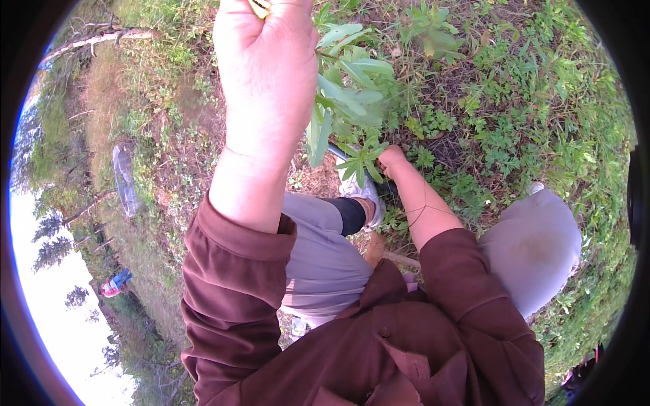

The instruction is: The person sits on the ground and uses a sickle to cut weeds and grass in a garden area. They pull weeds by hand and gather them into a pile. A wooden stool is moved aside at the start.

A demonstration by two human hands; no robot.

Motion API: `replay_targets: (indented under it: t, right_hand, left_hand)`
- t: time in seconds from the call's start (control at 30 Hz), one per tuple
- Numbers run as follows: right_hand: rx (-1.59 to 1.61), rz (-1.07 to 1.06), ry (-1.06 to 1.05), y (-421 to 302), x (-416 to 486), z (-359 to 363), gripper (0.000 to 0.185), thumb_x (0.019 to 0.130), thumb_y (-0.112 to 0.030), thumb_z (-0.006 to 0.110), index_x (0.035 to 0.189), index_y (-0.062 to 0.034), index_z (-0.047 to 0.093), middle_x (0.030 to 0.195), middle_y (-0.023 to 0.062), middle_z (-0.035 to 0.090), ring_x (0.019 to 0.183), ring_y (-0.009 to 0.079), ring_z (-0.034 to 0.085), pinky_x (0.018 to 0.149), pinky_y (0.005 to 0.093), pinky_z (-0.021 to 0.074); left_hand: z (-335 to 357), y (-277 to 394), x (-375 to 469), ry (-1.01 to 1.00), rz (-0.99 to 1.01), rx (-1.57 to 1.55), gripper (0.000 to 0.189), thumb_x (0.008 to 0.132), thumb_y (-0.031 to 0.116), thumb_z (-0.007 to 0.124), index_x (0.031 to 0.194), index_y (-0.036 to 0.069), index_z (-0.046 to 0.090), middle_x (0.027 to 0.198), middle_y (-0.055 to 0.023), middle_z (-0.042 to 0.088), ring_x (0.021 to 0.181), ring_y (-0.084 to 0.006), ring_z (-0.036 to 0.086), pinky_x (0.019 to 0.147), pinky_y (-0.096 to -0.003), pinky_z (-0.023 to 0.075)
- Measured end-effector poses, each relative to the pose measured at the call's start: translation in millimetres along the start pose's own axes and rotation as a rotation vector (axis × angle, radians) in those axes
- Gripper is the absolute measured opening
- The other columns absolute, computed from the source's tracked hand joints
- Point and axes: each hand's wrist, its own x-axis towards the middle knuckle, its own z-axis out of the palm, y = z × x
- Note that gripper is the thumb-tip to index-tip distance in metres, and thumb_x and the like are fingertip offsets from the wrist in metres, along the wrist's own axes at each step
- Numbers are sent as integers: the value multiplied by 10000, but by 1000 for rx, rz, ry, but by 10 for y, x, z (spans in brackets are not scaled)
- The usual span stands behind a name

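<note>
Raised at the top of the view, my left hand (269,66) is closed on a small yellow-green object (260,8) with a black edge; its fingertips are cut off by the frame. Beside it stands a leafy green plant (350,96), whose lower leaves hang in front of a grey tube (337,151). My right hand (391,160) is low near the ground, its fingers curled beside the tube's lower end and a dark object (388,190). Leaves and the hand itself hide whether it grips either one. A thin cord loops around my right forearm.
My bent knees in grey trousers (538,248) and a light shoe (363,195) are among low weeds. A wooden handle (403,260) lies by my lap. Bare branches (101,40) and a greyish object (127,180) are at left. A distant person (117,283) is at lower left.
</note>
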Motion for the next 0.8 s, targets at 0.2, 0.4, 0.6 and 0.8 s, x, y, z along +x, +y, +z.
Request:
replay_targets:
  t: [0.2, 0.4, 0.6, 0.8]
  right_hand:
    - [647, 129, -186, -54, -141, 5, 78, 735, -28, 620, 671, 9, 594, 646, 99, 585, 480, 200, 524, 412, 344, 381]
    - [-470, -266, 16, 163, 210, -32, 226, 749, -243, 609, 680, -29, 634, 657, 92, 603, 521, 191, 549, 493, 333, 445]
    - [-421, -279, -188, 340, 491, -150, 202, 759, -237, 586, 742, -46, 650, 688, 91, 619, 587, 174, 567, 555, 309, 449]
    - [-135, -115, -356, 192, 189, -211, 265, 788, -236, 604, 733, 21, 640, 731, 108, 625, 632, 180, 544, 580, 317, 431]
  left_hand:
    - [-14, 122, -42, -50, 14, 37, 110, 957, 159, 442, 900, 66, 459, 639, 37, 390, 535, -41, 338, 487, -185, 311]
    - [-33, 31, 1, -26, 33, 81, 111, 957, 153, 441, 910, 57, 470, 638, 36, 393, 533, -38, 340, 480, -179, 312]
    - [25, 70, -10, -52, 25, 98, 115, 958, 156, 440, 908, 58, 470, 637, 41, 392, 527, -33, 338, 474, -175, 309]
    - [-26, 40, 7, 7, -17, 186, 113, 957, 159, 440, 909, 60, 467, 637, 48, 389, 515, -29, 331, 463, -176, 303]
